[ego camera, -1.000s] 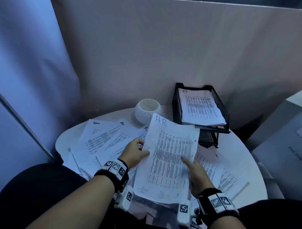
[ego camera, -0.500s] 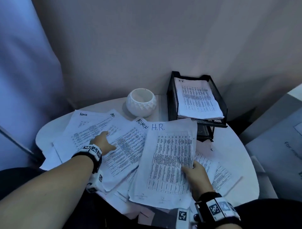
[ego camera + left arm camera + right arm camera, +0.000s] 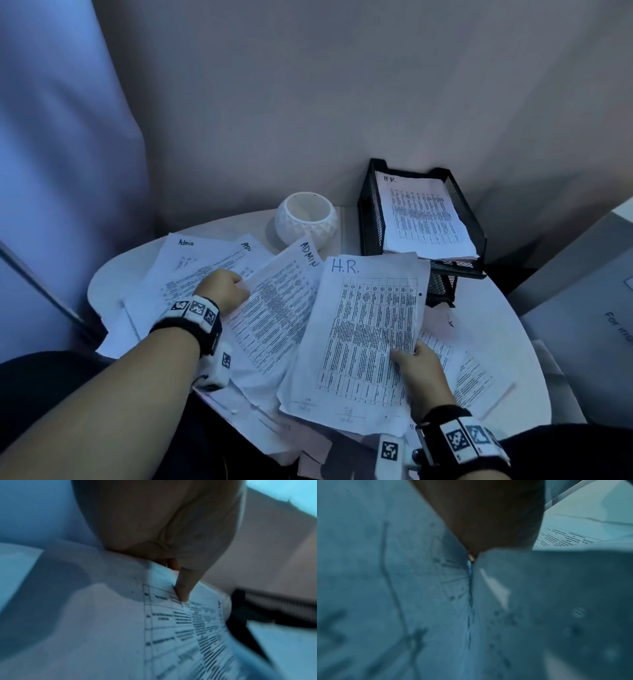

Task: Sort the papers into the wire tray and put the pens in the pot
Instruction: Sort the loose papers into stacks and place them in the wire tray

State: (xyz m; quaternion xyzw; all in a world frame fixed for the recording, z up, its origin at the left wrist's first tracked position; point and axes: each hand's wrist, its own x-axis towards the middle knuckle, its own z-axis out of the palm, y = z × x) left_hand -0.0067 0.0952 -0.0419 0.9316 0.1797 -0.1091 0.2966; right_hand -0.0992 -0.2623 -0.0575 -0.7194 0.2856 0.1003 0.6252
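Loose printed sheets cover the round white table (image 3: 479, 308). My right hand (image 3: 404, 356) pinches the right edge of a sheet headed H.R. (image 3: 363, 335), thumb on top; in the right wrist view only blurred paper (image 3: 419, 588) shows under the palm. My left hand (image 3: 241, 286) grips the left edge of a sheet headed ADMIN (image 3: 277, 308); in the left wrist view the thumb (image 3: 182, 586) presses on that sheet (image 3: 171, 628). The black wire tray (image 3: 368, 219) at the back right holds H.R. sheets (image 3: 424, 219). The white pot (image 3: 306, 221) stands left of it. No pens show.
A wall runs close behind the table, and a blue curtain (image 3: 51, 171) hangs at the left. A grey box (image 3: 582, 308) stands off the table's right side. More Admin sheets (image 3: 191, 260) lie at the far left, some overhanging the near edge.
My left hand let go of the H.R. sheet, moved left over the Admin sheets and now grips the ADMIN sheet's edge. The H.R. sheet sank onto the pile, still in my right hand.
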